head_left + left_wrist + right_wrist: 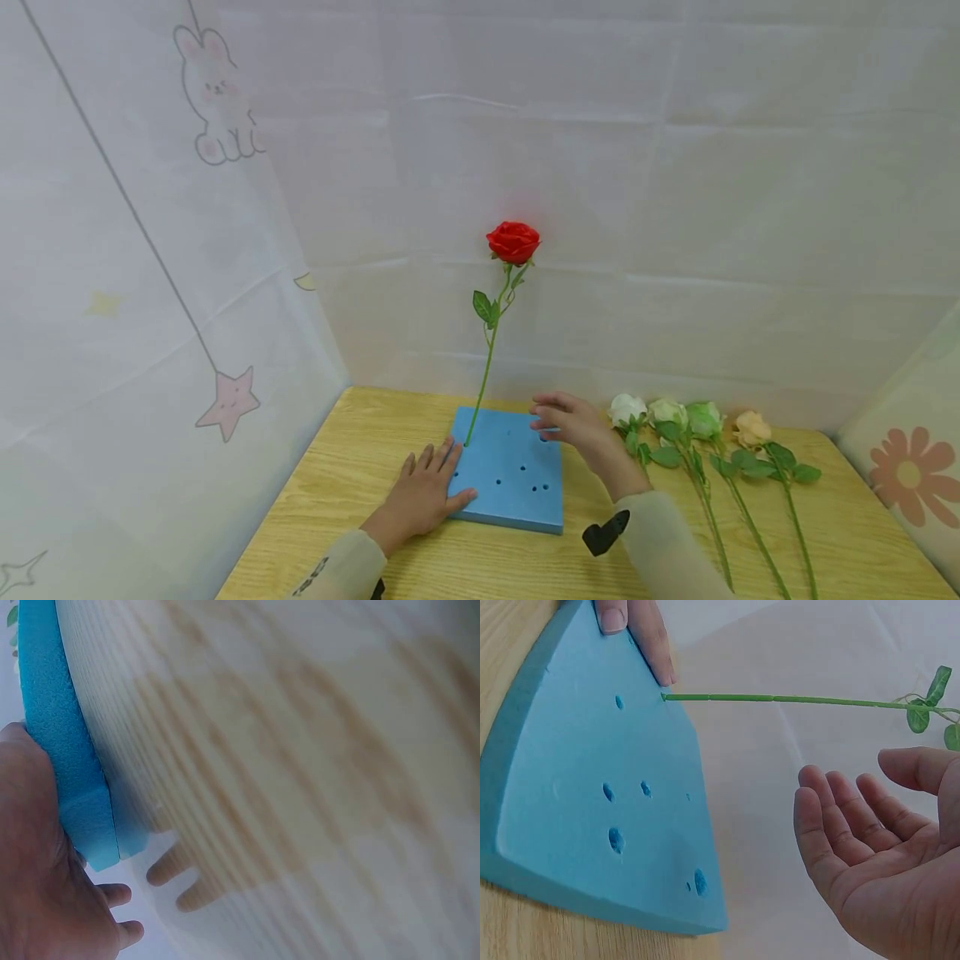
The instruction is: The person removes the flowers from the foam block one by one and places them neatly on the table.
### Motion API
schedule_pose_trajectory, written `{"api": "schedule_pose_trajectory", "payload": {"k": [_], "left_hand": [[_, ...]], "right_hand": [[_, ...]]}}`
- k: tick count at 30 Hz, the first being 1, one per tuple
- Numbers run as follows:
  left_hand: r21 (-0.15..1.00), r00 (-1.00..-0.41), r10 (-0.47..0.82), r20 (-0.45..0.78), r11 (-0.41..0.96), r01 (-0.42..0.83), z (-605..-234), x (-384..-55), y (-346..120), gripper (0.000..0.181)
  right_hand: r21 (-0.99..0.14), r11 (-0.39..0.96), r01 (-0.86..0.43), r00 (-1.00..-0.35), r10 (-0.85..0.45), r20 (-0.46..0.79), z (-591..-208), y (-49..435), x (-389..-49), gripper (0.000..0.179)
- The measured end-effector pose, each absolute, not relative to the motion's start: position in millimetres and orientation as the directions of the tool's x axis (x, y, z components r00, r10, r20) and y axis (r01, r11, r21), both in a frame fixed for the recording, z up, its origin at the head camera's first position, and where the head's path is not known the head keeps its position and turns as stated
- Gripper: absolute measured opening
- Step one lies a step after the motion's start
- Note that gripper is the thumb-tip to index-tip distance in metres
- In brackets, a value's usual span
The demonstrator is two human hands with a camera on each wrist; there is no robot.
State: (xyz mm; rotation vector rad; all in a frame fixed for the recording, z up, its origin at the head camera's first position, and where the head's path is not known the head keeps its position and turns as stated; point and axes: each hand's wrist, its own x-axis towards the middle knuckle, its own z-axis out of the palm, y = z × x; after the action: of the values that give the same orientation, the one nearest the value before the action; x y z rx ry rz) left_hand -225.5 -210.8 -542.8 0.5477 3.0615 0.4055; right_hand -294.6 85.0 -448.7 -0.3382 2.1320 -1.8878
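Note:
A red artificial rose (pixel 513 242) stands in a blue foam board (pixel 510 507), its stem leaning slightly right from a hole near the far left corner. My left hand (pixel 424 493) rests on the board's left edge with its fingers spread. In the left wrist view, that hand (pixel 45 855) lies along the side of the foam (pixel 67 742). Above the far right part of the board hovers my right hand (pixel 572 423), fingers loosely bent. The right wrist view shows its palm (pixel 885 885) holding nothing, apart from the green stem (pixel 795 699). Several small holes dot the foam.
Right of the board, a white rose (pixel 627 409), a pale green rose (pixel 667 412), a green rose (pixel 704 420) and a peach rose (pixel 752 429) lie on the wooden table (pixel 330 467). Printed white cloth (pixel 600 167) hangs behind and at the sides.

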Motion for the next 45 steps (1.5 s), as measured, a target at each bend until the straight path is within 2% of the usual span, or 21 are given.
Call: {"api": "schedule_pose_trajectory", "payload": {"k": [14,26,45], "left_hand": [[0.263,-0.944,0.33,0.002,0.911,0.318,-540.6,-223.2,-208.8,0.09],[0.24,-0.943,0.331,0.018,0.914,0.326,-543.5,-226.6,-210.4,0.092],[0.246,-0.941,0.336,0.027,0.91,0.332,-542.4,-227.1,-211.1,0.093]], "right_hand": [[-0.999,0.05,0.01,-0.943,-0.331,-0.026,-451.7,57.5,-304.7,0.037],[-0.999,-0.032,0.023,-0.947,-0.322,-0.011,-451.3,34.7,-316.8,0.036],[-0.993,-0.116,0.008,-0.944,-0.328,0.03,-450.6,11.2,-330.7,0.043]]}}
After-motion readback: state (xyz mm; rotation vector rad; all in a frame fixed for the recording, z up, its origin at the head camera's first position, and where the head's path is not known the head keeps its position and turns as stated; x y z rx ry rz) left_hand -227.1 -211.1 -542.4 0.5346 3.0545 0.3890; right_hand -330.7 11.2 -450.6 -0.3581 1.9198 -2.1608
